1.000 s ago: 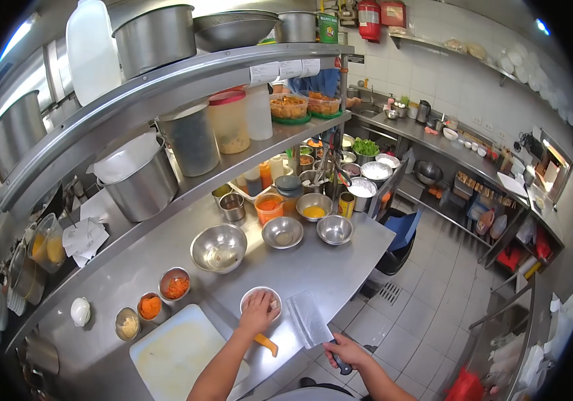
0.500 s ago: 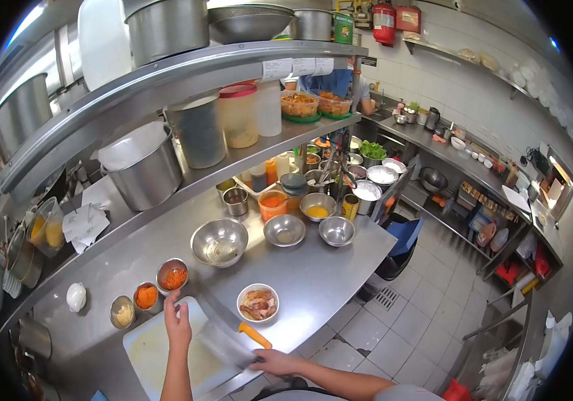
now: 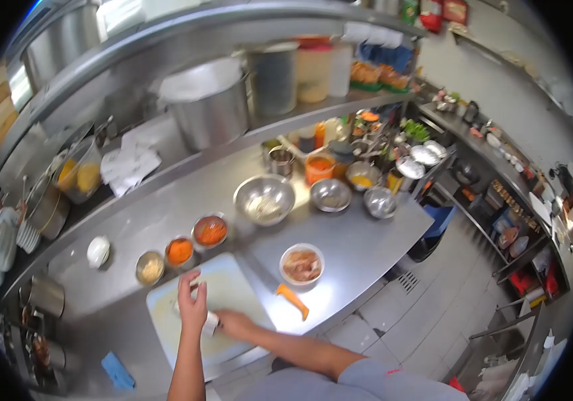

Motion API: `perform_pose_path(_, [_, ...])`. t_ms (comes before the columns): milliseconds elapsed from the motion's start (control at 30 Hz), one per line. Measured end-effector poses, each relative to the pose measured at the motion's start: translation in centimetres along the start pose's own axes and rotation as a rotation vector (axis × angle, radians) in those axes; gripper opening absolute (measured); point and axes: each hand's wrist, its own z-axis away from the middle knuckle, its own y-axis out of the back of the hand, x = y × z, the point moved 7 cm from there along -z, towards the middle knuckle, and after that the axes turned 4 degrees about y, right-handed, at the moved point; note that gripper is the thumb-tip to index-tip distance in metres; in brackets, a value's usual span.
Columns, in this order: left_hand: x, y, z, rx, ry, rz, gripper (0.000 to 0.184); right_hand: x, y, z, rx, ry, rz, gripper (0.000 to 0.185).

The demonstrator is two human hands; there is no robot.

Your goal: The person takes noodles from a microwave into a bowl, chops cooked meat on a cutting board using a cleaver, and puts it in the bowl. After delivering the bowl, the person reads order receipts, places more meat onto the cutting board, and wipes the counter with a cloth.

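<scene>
Knife in hand over the cutting board [image 3: 236, 291]: the right hand [image 3: 236, 325] has its fingers wrapped around the knife [image 3: 211, 323], while the left hand [image 3: 193, 304], fingers loosely spread and holding nothing visible, stands upright beside the blade and partly hides it; whether they touch cannot be told. The step appears to be handling the blade, and the next move calls for keeping the left fingers clear. Right of the board lie an orange-handled tool [image 3: 292, 302] and a bowl of meat [image 3: 304, 284]; farther, a large metal bowl [image 3: 246, 200] and the shelf [image 3: 266, 125] above bound the tabletop [image 3: 367, 242].
</scene>
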Motion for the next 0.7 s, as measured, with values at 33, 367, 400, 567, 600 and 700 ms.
perform_pose_path(33, [-0.5,0.6,0.0,0.005,0.007,0.000,0.029,0.0,0.2,-0.7,0.035,0.037,0.098,0.048])
perform_pose_path(367, [-3.9,0.4,-1.3,-0.080,0.043,0.068,0.029,2.7,13.1,7.1,0.528,-0.225,-0.220,0.022])
perform_pose_path(400, [-4.6,-0.3,-1.4,-0.110,0.058,0.094,0.029,7.4,15.2,9.6,0.694,-0.354,-0.303,0.025])
perform_pose_path(567, [-5.1,-6.8,-0.7,-0.254,0.048,0.169,0.028,16.5,26.1,14.7,0.924,-0.720,0.100,0.031])
perform_pose_path(600, [-4.8,-8.4,-0.5,-0.319,0.055,0.170,0.028,19.2,26.1,14.7,0.818,-0.826,0.188,0.031])
perform_pose_path(700, [-5.0,-12.3,0.4,-0.435,0.057,0.174,0.030,21.1,25.5,14.6,0.609,-0.915,0.189,0.030])
